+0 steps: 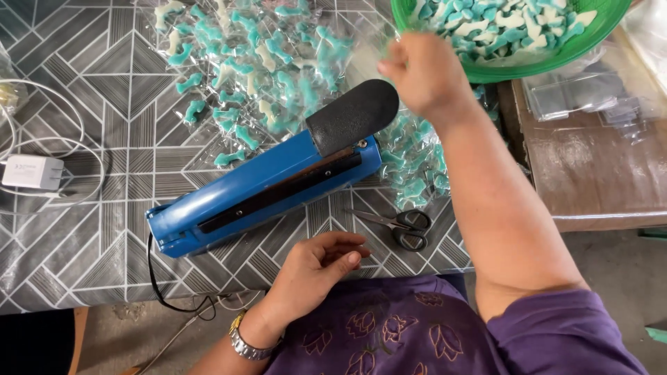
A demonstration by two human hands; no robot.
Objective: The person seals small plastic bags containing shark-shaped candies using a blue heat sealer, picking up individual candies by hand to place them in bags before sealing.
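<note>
The right hand (425, 73) reaches toward the green basket (590, 43) of candies while the left hand (316, 267) rests empty near the blue sealer (264, 191).

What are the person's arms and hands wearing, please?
Both hands, left and right, are bare, with no gloves. The left wrist carries a silver metal-link wristwatch. Short purple sleeves of a flower-embroidered shirt leave both forearms uncovered.

A: Where does the view look from?

B: One camera, worn on the person's head, faces steeply down over the purple shirt (389, 333) at 6 o'clock onto the patterned table (104, 104).

A: How near?

B: Close, within arm's reach. The blue heat sealer (229, 194) lies centre; the green basket (556, 59) is cut off at 1 o'clock.

A: Any second view?

B: None, so nothing is shared.
</note>
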